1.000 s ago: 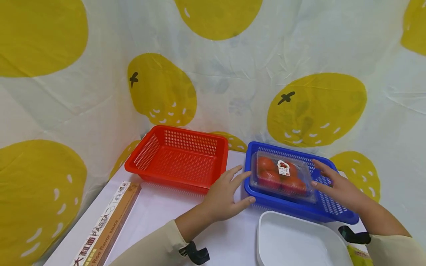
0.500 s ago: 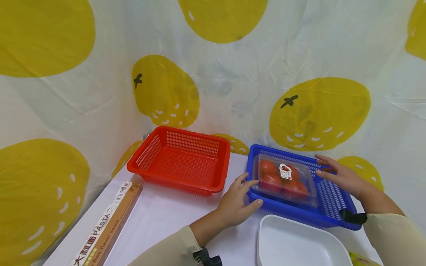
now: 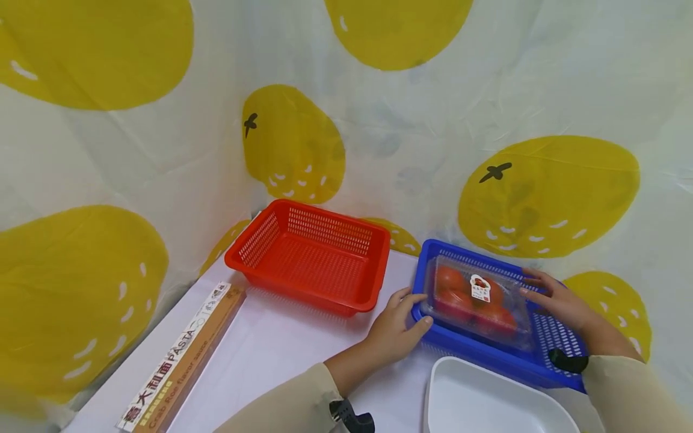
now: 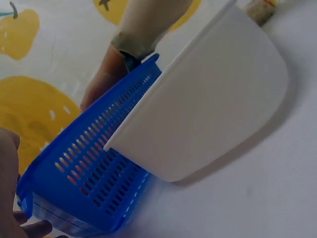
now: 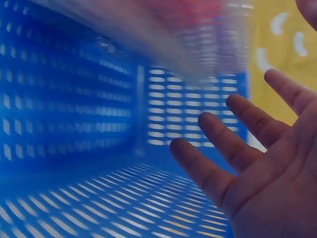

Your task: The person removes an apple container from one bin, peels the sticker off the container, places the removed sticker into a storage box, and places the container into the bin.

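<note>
In the head view, a clear plastic box of tomatoes (image 3: 460,304) with a white label lies in the left part of a blue perforated basket (image 3: 487,353). My left hand (image 3: 395,329) is at the basket's left end, fingers extended near the rim and the box's left side; exact contact is unclear. At the box's right side is my right hand (image 3: 565,308). The right wrist view shows that hand (image 5: 272,183) with straight, spread fingers inside the basket, below or beside the blurred box (image 5: 198,25). Neither hand grips anything.
A red perforated basket (image 3: 311,258) stands left of the blue one. A pasta box (image 3: 184,361) lies along the table's left edge. In front of the blue basket sits a white tub (image 3: 492,403). A fruit-patterned curtain (image 3: 400,120) closes off the back.
The head view has shifted, moving the scene rightward. Both hands have come closer to the tomato box, the right hand reaching lower into the blue basket.
</note>
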Demonstrator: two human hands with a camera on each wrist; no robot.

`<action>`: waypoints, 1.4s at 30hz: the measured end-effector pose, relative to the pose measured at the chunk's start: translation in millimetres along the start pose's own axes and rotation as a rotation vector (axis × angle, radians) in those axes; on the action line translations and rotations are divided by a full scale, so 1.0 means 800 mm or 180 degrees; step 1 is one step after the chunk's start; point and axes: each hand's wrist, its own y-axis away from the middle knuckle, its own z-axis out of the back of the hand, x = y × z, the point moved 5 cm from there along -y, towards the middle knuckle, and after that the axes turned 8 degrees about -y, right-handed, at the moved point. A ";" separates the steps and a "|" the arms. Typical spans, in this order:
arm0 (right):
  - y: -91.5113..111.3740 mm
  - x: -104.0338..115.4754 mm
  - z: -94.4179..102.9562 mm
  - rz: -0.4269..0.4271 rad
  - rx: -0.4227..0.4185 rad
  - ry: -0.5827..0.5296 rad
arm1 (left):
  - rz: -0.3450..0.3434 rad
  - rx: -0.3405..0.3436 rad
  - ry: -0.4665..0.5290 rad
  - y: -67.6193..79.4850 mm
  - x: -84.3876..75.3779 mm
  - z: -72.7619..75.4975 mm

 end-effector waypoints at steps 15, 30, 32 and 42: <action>-0.013 -0.045 -0.031 -0.0710 0.0638 -0.0854 | 0.0119 0.0158 0.0230 -0.018 0.009 -0.016; -0.020 -0.039 -0.040 -0.0639 0.0756 -0.1658 | 0.0023 0.0501 0.0427 -0.016 0.015 -0.020; -0.018 -0.041 -0.040 -0.0650 0.0717 -0.1778 | 0.0027 0.0516 0.0443 -0.015 0.015 -0.021; -0.015 -0.041 -0.032 -0.0552 0.0663 -0.2196 | 0.0185 0.0480 0.0472 -0.015 0.017 -0.023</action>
